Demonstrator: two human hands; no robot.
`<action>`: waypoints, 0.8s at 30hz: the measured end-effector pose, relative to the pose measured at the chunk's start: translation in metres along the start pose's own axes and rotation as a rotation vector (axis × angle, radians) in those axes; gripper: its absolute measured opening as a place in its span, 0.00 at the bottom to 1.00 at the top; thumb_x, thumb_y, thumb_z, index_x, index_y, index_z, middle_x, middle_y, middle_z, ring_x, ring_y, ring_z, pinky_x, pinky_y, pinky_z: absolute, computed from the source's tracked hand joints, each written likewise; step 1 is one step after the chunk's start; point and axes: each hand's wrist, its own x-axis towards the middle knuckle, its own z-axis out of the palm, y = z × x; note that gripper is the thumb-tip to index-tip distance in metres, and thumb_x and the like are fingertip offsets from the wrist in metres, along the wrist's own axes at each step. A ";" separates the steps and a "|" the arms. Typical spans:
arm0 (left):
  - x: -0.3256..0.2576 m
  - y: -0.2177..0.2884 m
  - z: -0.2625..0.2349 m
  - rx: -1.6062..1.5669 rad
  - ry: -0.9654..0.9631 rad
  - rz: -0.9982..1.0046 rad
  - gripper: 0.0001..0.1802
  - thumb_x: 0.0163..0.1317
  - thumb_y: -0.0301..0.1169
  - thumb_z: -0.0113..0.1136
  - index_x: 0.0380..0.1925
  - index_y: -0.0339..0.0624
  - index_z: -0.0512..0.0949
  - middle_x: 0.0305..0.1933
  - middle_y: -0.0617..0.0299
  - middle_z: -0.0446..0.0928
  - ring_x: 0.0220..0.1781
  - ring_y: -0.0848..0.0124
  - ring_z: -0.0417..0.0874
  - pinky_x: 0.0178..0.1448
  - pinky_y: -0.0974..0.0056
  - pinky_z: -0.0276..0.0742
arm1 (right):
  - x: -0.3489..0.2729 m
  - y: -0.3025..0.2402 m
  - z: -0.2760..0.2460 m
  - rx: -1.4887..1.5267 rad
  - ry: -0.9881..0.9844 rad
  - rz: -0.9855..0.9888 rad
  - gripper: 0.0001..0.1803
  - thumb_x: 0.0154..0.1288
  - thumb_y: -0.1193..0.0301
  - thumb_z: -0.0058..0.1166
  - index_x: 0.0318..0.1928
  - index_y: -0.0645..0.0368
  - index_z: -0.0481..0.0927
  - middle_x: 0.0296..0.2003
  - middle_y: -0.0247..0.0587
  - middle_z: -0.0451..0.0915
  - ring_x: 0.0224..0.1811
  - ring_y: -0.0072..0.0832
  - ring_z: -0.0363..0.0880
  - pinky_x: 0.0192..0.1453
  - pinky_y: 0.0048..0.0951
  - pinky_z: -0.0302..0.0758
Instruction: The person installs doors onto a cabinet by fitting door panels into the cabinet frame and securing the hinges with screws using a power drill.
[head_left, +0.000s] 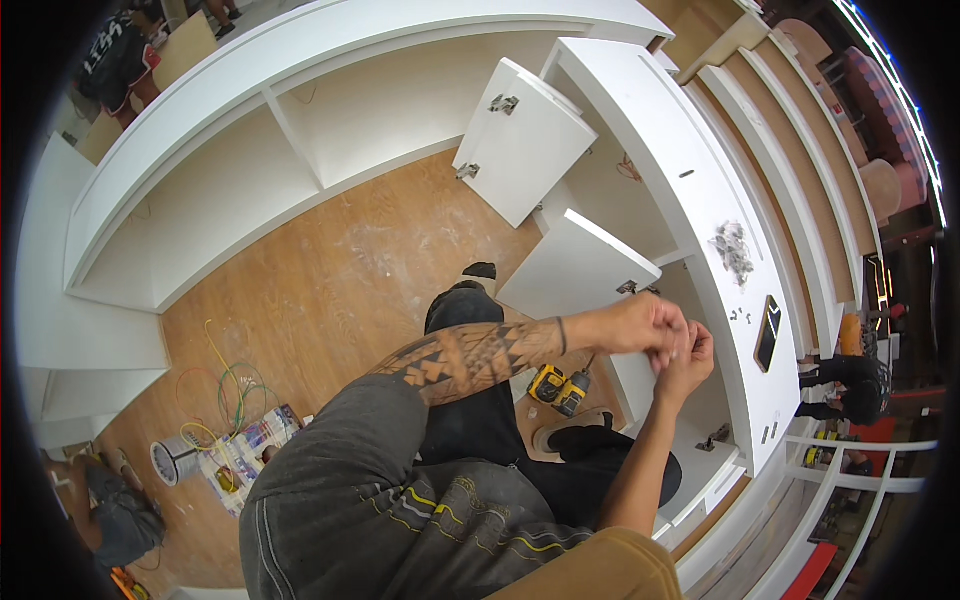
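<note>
Hands together, fingers curled in – by the white countertop's (720, 190) inner edge.
Left forearm reaches across rightward, left hand (648, 328) knuckles up, fingers bent, mostly closed; right forearm angles up, right hand (688, 362) fingers pinched toward the left's – anything held, can't tell. Countertop: pile of small grey parts (733, 252) about midway between the long edges, small metal pieces (740, 316) nearer the inner edge, phone (767, 334) toward the outer.

Bright, even light fills the fisheye-bent view, light strips (914, 98) glowing right.
</note>
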 end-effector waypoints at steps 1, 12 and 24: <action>-0.013 0.013 0.017 -0.024 -0.155 -0.031 0.08 0.74 0.30 0.63 0.41 0.34 0.80 0.33 0.63 0.83 0.33 0.76 0.86 0.39 0.67 0.86 | 0.006 0.024 -0.023 -0.006 0.078 0.123 0.12 0.80 0.66 0.57 0.44 0.64 0.81 0.27 0.30 0.79 0.26 0.14 0.73 0.27 0.18 0.69; -0.008 -0.055 -0.059 1.554 -0.363 -0.206 0.08 0.58 0.30 0.69 0.31 0.37 0.85 0.36 0.45 0.86 0.38 0.46 0.88 0.42 0.50 0.84 | 0.172 0.039 -0.083 -0.496 -0.041 0.073 0.13 0.74 0.68 0.57 0.40 0.68 0.85 0.23 0.43 0.84 0.25 0.28 0.85 0.30 0.31 0.79; -0.006 -0.032 -0.039 1.407 -0.418 -0.269 0.06 0.66 0.27 0.62 0.38 0.36 0.84 0.39 0.47 0.87 0.45 0.49 0.88 0.50 0.51 0.83 | 0.234 0.059 -0.096 -0.803 -0.378 0.165 0.06 0.64 0.75 0.61 0.32 0.64 0.87 0.23 0.50 0.86 0.26 0.32 0.89 0.38 0.36 0.85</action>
